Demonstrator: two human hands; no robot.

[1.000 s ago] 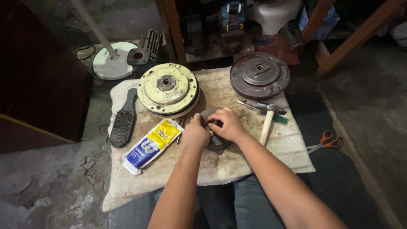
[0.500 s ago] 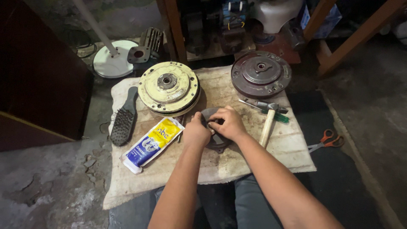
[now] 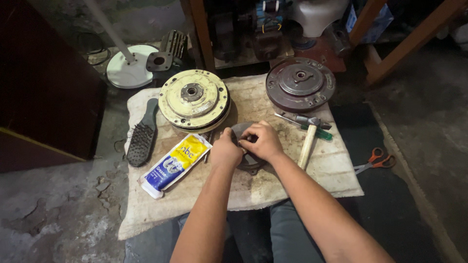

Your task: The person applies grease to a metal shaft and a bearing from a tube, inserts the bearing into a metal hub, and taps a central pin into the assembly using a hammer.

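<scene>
A: Packages?
B: One pouch, blue and yellow with a white end, flat on the cloth just left of the left hand, lying slantwise. No signs.

A: Hands?
B: Both pressed close together on a dark grey round part mid-cloth. Left hand cups its left edge; right hand has its fingers curled, pinching something at the part's top. Can't tell what.

A: Change from earlier?
B: Almost none. Hands stay on the part, same grip; the view only shifts a bit.

A: Around them?
B: Cream disc just beyond the left hand, dark red disc beyond the right. Hammer and green-handled screwdriver just right of the right hand. Brush far left at the cloth's edge, scissors off the cloth to the right.

A: Free room?
B: Bare cloth near the front edge, on both sides of the forearms.
</scene>
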